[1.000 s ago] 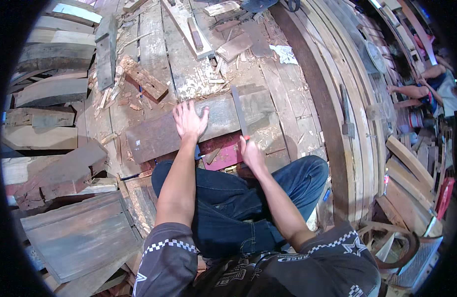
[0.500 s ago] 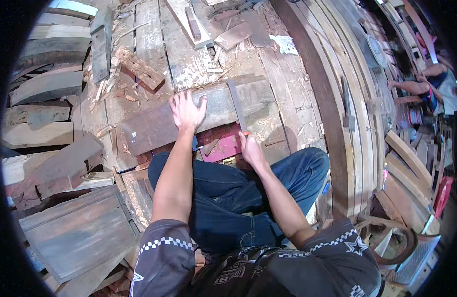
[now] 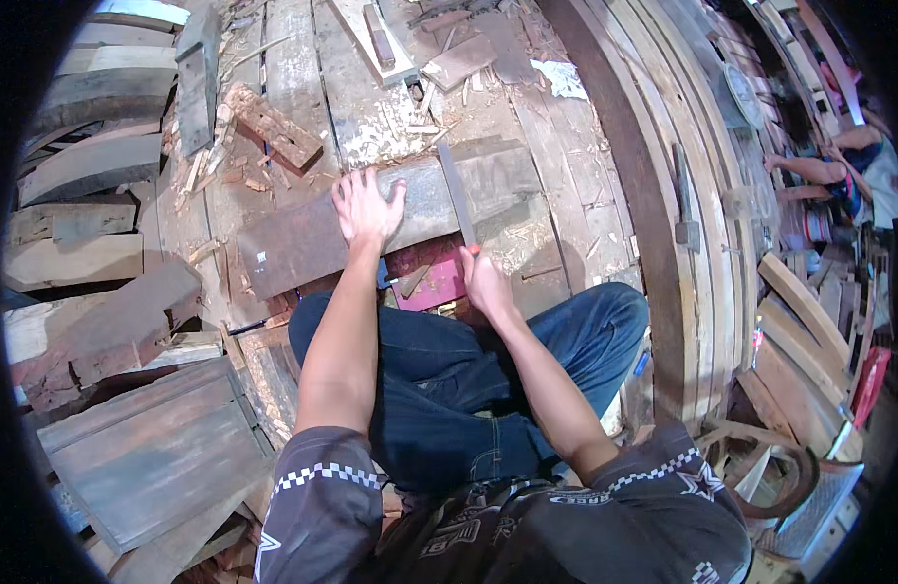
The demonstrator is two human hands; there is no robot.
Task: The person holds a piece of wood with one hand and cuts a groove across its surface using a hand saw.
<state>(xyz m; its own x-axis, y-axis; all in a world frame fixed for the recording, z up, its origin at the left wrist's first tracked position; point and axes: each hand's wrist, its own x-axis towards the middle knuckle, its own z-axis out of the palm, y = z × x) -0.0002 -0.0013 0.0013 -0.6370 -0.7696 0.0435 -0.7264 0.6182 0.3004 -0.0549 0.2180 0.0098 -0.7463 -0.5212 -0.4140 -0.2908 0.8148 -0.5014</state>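
Observation:
A wide grey-brown wooden board (image 3: 303, 245) lies slantwise across the floor in front of my crossed legs. My left hand (image 3: 366, 209) presses on its upper face, fingers spread and gripping nothing. Closed around the orange-red handle of a handsaw is my right hand (image 3: 485, 280), at the board's near edge. The saw's long grey blade (image 3: 457, 195) runs across the board, its tip near the far edge. A pink flat-sided object (image 3: 439, 284) shows under the near edge, with a small wood offcut (image 3: 415, 282) on it.
Chips and shavings litter the plank floor (image 3: 566, 185). A notched wood block (image 3: 274, 127) lies beyond the board. Curved timbers (image 3: 93, 180) are stacked left, above a panel (image 3: 157, 457). Long beams (image 3: 653, 204) run along the right; another person (image 3: 838, 170) sits past them.
My right hand and the handsaw have shifted slightly away from me and to the left across the board. My left hand stays in nearly the same place on the board.

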